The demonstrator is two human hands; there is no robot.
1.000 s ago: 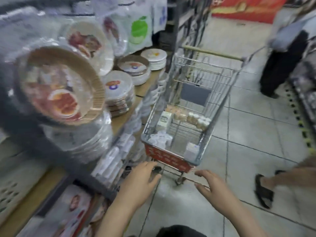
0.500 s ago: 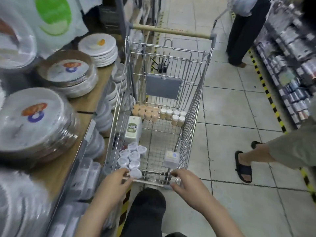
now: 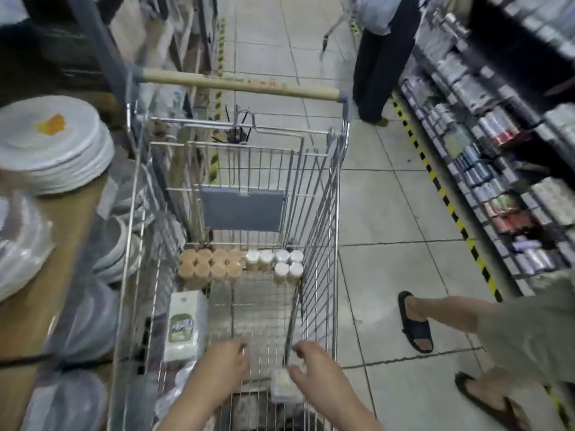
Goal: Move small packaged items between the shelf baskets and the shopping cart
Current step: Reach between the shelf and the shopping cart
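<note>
From my head camera, my left hand (image 3: 217,365) and right hand (image 3: 314,368) reach into the cart (image 3: 320,244), fingers loosely curled, gripping nothing I can tell. Small jars (image 3: 242,265) and a white pack (image 3: 183,328) lie inside. Tiled floor (image 3: 389,213) runs between shelves (image 3: 497,150).

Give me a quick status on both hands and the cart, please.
Left hand and right hand both over the cart, fingers loosely curled, holding nothing. Small clear pack beside right hand. A person's sandalled foot close alongside.
</note>
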